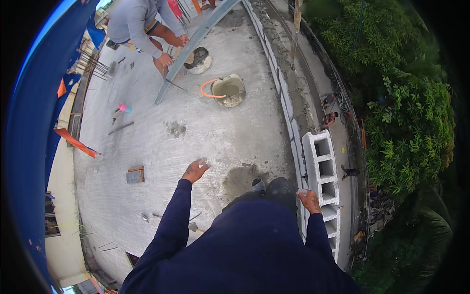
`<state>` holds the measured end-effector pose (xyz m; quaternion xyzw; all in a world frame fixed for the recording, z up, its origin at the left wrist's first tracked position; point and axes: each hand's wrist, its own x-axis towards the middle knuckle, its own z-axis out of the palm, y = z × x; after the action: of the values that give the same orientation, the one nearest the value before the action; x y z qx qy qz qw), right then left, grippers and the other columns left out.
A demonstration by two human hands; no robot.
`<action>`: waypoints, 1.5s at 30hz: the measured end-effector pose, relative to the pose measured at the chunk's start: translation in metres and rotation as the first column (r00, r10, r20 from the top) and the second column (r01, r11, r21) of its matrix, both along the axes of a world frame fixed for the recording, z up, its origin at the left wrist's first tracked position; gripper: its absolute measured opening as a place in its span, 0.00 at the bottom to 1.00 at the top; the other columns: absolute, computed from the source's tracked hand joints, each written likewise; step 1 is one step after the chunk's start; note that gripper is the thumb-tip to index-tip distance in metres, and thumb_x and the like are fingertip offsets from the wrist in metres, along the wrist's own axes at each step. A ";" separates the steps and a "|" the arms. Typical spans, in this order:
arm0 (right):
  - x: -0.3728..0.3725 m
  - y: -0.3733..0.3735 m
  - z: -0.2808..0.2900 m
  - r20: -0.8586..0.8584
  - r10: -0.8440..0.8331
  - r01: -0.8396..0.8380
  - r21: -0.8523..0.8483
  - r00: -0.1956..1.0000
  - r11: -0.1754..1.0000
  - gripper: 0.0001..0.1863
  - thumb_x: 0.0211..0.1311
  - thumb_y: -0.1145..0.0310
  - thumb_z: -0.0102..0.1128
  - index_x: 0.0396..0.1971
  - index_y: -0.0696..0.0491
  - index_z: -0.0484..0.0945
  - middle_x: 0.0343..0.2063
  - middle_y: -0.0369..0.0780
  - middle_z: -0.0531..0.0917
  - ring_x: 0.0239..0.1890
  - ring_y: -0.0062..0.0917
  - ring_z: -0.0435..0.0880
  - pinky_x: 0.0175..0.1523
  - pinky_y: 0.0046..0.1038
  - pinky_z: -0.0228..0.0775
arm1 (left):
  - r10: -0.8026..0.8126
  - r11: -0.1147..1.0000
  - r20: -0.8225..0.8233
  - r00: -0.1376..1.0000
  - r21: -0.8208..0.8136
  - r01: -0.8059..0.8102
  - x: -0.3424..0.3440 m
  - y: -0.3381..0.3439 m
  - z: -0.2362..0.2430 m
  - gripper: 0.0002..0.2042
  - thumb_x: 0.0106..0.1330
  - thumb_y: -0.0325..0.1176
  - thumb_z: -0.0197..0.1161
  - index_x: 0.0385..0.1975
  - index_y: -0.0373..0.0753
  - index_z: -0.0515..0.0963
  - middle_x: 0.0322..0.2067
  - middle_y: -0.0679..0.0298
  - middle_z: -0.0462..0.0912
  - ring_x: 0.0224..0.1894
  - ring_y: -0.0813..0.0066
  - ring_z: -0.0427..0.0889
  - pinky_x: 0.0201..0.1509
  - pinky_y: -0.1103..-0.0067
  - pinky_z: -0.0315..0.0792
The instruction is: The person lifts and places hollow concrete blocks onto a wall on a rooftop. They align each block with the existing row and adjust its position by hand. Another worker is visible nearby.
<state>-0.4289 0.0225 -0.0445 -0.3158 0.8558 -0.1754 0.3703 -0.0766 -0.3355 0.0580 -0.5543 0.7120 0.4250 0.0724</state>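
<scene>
My left hand (196,169) is held out above the concrete slab (132,210), its fingers curled round something small and pale, too small to make out. My right hand (308,200) is closed at the inner side of the hollow concrete blocks (321,147); what its fingers grip is unclear. The blocks lie in a row along the slab's right edge, beside a long pale ledge (276,73) with wet mortar (298,98) along it. A dark wet patch (240,176) is near my feet.
Ahead, a co-worker (137,29) bends holding a long metal bar (196,41) near a mortar bucket (198,66). Another bucket with an orange handle (229,90) stands nearer. A small board (134,175) lies left. Beyond the right edge are a drop, people below and trees (396,132).
</scene>
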 end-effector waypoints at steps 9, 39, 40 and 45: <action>-0.079 -0.104 -0.062 0.077 0.176 -0.187 0.154 0.981 0.970 0.20 0.50 0.62 0.65 0.28 0.68 0.78 0.24 0.49 0.82 0.25 0.32 0.83 0.28 0.32 0.74 | 0.149 0.983 -0.178 0.973 -0.081 -0.166 -0.066 -0.086 -0.040 0.28 0.59 0.49 0.56 0.55 0.37 0.69 0.51 0.52 0.75 0.53 0.60 0.73 0.56 0.71 0.67; 0.474 -0.689 0.018 0.300 0.953 -0.971 0.237 0.034 -0.040 0.13 0.56 0.65 0.58 0.28 0.62 0.79 0.24 0.40 0.82 0.23 0.21 0.80 0.28 0.23 0.73 | 0.990 0.133 0.124 0.073 -0.593 -0.794 0.373 0.122 0.153 0.20 0.60 0.35 0.55 0.51 0.32 0.67 0.38 0.52 0.78 0.42 0.62 0.77 0.48 0.69 0.69; 0.497 -0.701 0.012 0.338 0.941 -0.933 0.336 -0.011 -0.132 0.13 0.56 0.65 0.59 0.28 0.62 0.79 0.23 0.40 0.82 0.22 0.22 0.80 0.28 0.24 0.74 | 0.958 0.287 0.202 0.204 -0.671 -0.683 0.383 0.103 0.196 0.18 0.62 0.33 0.53 0.51 0.31 0.68 0.37 0.55 0.77 0.44 0.66 0.75 0.50 0.71 0.67; 0.675 -0.755 -0.078 0.108 0.516 -0.463 0.315 -0.850 -0.828 0.23 0.54 0.50 0.56 0.44 0.51 0.75 0.39 0.47 0.80 0.41 0.37 0.78 0.43 0.37 0.71 | 0.760 0.630 0.481 0.436 -0.385 -0.674 0.434 0.036 0.349 0.18 0.61 0.31 0.54 0.51 0.32 0.68 0.37 0.54 0.77 0.42 0.65 0.77 0.48 0.71 0.69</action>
<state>0.2463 -0.7322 -0.1223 -0.8851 -0.0119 0.4323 0.1721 0.3570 -0.3000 0.4073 -0.9109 0.3717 0.1650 0.0702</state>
